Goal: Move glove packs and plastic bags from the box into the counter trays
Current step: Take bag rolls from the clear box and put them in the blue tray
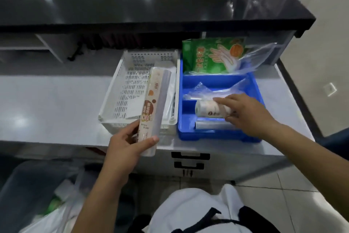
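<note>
My left hand [130, 144] grips the near end of a long plastic bag roll pack [154, 100], which lies tilted over the white perforated tray [120, 89]. My right hand [245, 112] is inside the blue tray [219, 136], fingers closed around a short white bag roll [209, 108]. Clear plastic bags [213, 91] lie beneath and behind that roll. A green glove pack [213, 53] stands upright in the blue tray's far compartment. The grey box [28, 183] sits low at my left, holding white bags and something green.
The trays sit side by side on a white counter [47, 104]. A raised black countertop [151, 2] runs behind them. Drawer handles [189, 157] are below the counter edge. A tiled floor [283, 185] lies at the right.
</note>
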`<state>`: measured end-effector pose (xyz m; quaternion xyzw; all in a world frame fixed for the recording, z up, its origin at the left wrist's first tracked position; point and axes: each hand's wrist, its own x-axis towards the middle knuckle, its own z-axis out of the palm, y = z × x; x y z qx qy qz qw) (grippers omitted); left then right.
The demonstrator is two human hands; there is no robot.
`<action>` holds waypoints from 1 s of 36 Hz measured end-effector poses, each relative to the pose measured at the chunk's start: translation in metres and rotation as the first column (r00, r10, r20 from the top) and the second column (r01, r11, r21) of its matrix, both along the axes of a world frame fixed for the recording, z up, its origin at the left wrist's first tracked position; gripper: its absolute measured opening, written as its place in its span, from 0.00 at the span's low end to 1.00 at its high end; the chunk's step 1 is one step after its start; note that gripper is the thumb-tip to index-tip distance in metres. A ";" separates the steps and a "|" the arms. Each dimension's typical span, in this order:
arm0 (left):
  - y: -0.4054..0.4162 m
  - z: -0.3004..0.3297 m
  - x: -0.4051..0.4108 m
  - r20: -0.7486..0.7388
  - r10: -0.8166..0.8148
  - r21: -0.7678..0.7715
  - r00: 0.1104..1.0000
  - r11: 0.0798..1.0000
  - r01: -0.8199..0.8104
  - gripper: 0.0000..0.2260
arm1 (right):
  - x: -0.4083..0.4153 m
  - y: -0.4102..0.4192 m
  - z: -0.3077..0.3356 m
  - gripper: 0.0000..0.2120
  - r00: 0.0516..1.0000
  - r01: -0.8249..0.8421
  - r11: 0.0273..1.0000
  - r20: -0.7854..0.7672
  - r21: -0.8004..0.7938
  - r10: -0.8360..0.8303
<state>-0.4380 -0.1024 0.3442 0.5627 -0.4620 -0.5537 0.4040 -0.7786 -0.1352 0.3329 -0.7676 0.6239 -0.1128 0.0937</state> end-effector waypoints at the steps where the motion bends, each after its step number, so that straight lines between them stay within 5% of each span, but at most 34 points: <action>1: 0.001 0.000 -0.006 0.001 0.014 0.001 1.000 1.000 -0.014 0.26 | -0.002 -0.008 -0.007 0.29 0.999 -0.024 0.999 -0.039 0.048 0.026; 8: 0.002 0.004 -0.021 0.067 0.050 0.012 0.996 0.999 -0.051 0.30 | -0.006 -0.032 -0.030 0.11 0.981 0.161 0.973 -0.135 0.164 -0.140; 13: -0.014 0.005 -0.031 0.153 0.006 0.012 0.988 1.000 -0.008 0.28 | -0.010 -0.024 -0.031 0.13 0.984 0.169 0.973 -0.087 0.160 -0.156; 18: -0.044 0.011 -0.047 0.307 -0.182 -0.029 0.934 0.979 0.201 0.26 | -0.008 -0.004 -0.026 0.14 0.965 0.262 0.946 -0.073 0.189 -0.252; 21: -0.064 0.015 -0.063 0.431 -0.286 -0.061 0.856 0.937 0.344 0.24 | -0.016 0.016 -0.023 0.16 0.932 0.362 0.915 -0.097 0.179 -0.350; 24: -0.079 0.012 -0.079 0.544 -0.356 -0.034 0.760 0.896 0.443 0.28 | -0.029 0.042 -0.021 0.18 0.902 0.408 0.898 0.080 0.166 -0.425; 28: -0.094 0.011 -0.100 0.687 -0.494 0.021 0.533 0.746 0.665 0.27 | -0.036 0.081 -0.017 0.18 0.714 0.570 0.810 0.405 0.137 -0.571; 32: -0.108 0.004 -0.127 0.794 -0.537 0.104 0.283 0.579 0.808 0.28 | -0.033 0.103 -0.014 0.17 0.561 0.668 0.729 0.541 0.151 -0.626; 36: -0.116 -0.006 -0.155 0.774 -0.569 0.084 0.277 0.526 0.847 0.25 | -0.027 0.104 -0.011 0.20 0.569 0.663 0.729 0.518 0.171 -0.639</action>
